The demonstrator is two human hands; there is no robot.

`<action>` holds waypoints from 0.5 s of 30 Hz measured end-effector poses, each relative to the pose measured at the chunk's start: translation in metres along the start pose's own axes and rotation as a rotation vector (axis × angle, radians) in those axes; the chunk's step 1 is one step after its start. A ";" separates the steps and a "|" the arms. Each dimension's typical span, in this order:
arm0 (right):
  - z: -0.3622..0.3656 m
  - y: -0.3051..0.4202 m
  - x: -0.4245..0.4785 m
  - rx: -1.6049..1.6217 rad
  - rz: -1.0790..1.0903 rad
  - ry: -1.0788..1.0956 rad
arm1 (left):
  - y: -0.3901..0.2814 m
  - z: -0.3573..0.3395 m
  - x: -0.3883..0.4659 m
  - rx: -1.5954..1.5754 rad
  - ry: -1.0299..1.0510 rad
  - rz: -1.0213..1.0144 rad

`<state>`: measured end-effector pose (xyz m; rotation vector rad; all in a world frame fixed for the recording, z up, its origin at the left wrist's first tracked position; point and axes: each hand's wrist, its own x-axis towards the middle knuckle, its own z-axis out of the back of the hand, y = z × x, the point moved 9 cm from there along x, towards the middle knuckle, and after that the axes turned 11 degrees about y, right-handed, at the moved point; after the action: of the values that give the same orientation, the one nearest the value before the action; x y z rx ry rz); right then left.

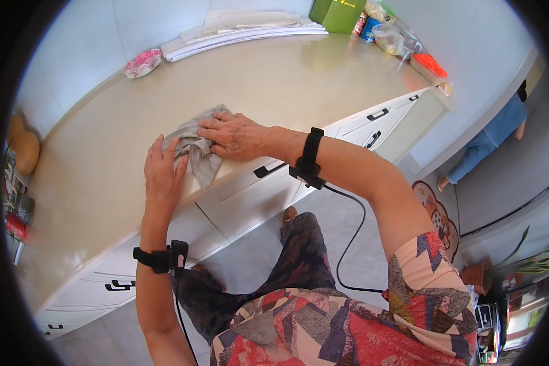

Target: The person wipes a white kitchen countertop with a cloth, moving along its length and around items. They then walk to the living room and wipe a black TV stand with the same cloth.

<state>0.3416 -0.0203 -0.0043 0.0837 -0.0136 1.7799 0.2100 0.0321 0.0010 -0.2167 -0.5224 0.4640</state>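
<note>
A crumpled grey striped cloth (pixel 196 141) lies on the beige countertop (pixel 274 73), close to its front edge. My right hand (pixel 235 135) presses down on the cloth from the right, its fingers bent over the folds. On the cloth's left side, my left hand (pixel 162 169) lies palm down with the fingers apart; the thumb and index finger touch the fabric's edge. What is under both palms is hidden. Each wrist carries a black strap with a small device and a cable.
Paper sheets (pixel 247 34), a pink-patterned dish stack (pixel 142 64) and a green bag (pixel 341 16) line the wall. Gourds (pixel 25 148) stand far left. Black-handled drawers (pixel 242 192) sit below the counter. A person (pixel 489 135) is at the right, near a potted plant (pixel 478 274).
</note>
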 end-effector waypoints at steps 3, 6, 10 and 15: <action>0.004 -0.003 0.003 -0.005 0.080 0.067 | -0.010 0.001 -0.005 0.054 0.054 -0.005; 0.005 -0.036 -0.009 -0.054 0.087 0.063 | -0.019 0.001 -0.007 0.078 0.075 -0.021; 0.005 -0.102 -0.033 -0.131 -0.036 0.048 | -0.022 0.004 -0.009 0.079 0.096 -0.028; 0.003 -0.206 -0.054 -0.174 -0.315 0.095 | -0.030 0.007 -0.004 0.083 0.155 -0.007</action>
<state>0.5545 -0.0300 -0.0124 -0.1189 -0.0830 1.4596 0.2143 0.0043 0.0142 -0.1698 -0.3516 0.4573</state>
